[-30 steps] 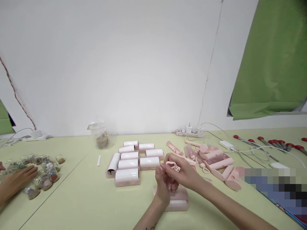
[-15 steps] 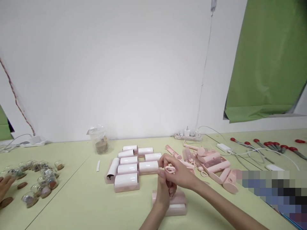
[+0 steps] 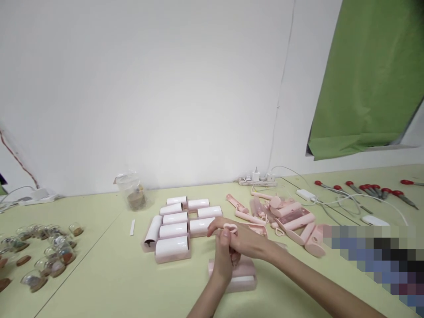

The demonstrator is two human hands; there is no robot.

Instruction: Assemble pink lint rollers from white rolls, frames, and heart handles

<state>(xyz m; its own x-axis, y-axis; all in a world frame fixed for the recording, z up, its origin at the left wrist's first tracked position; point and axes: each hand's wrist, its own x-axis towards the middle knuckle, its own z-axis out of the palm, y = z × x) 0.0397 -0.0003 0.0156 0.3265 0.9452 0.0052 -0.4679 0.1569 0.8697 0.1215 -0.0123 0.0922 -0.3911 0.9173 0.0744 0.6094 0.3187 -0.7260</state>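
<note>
- I work at a pale yellow-green table [image 3: 109, 282], its flat top running back to a plain white wall [image 3: 165, 88].
- A dark seam [image 3: 77, 265] slants across the tabletop on my left.
- My left hand [image 3: 223, 260] is closed around a pink piece with a heart-shaped loop [image 3: 231, 228], the loop showing above the thumb.
- My right hand [image 3: 248, 240] bends over it, forefinger reaching out leftward; I cannot tell whether its other fingers grip the piece.
- The piece is above the table, over a pink case [image 3: 247, 266] near me.
- Left of my hands, white rolls [image 3: 172, 246] sit grouped in pink holders; right of them, pink parts [image 3: 293, 210] lie heaped.
- A white strip [image 3: 132, 227] lies alone, near a clear bag [image 3: 130, 194] by the wall.
- Beyond the seam, small glass domes [image 3: 54, 266] on brown bases cluster.
- At the wall's foot stands a power strip [image 3: 258, 181]; a thin cord [image 3: 277, 106] climbs above it.
- To the far right, red-ended tools [image 3: 367, 189] lie near white cables [image 3: 357, 195], and a green curtain [image 3: 367, 88] hangs above.
</note>
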